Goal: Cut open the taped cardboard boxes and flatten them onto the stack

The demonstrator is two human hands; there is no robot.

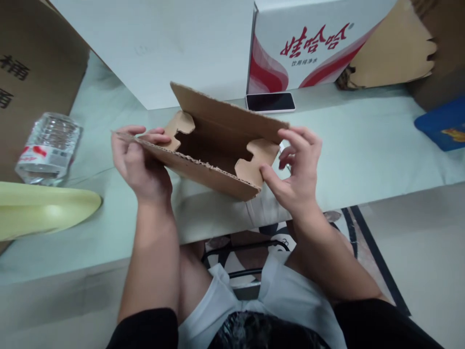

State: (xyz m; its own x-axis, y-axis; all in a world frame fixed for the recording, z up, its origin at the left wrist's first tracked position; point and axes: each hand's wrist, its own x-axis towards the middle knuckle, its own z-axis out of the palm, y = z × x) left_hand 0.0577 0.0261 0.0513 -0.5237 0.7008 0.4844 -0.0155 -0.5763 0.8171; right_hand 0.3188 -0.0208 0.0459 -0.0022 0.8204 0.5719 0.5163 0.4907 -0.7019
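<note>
A small brown cardboard box (214, 177) is held between my hands over the table's near edge, its top open and its inside dark. Two notched end flaps bend inward, and the long side flaps stand up. My left hand (141, 160) grips the box's left end, the thumb outside and fingers at the flap. At the other end, my right hand (298, 165) pinches the right corner, thumb low by the notched flap and fingertips on the far panel's edge. Whatever lies at the bottom of the box is hidden in shadow.
Behind the box lie a phone (271, 102) and a white-and-red carton (312, 48). Flat cardboard pieces (392, 53) lean at the back right, near a blue container (443, 123). To the left are a clear water bottle (51, 148), a yellow-green curved object (47, 208) and a large brown carton (39, 72).
</note>
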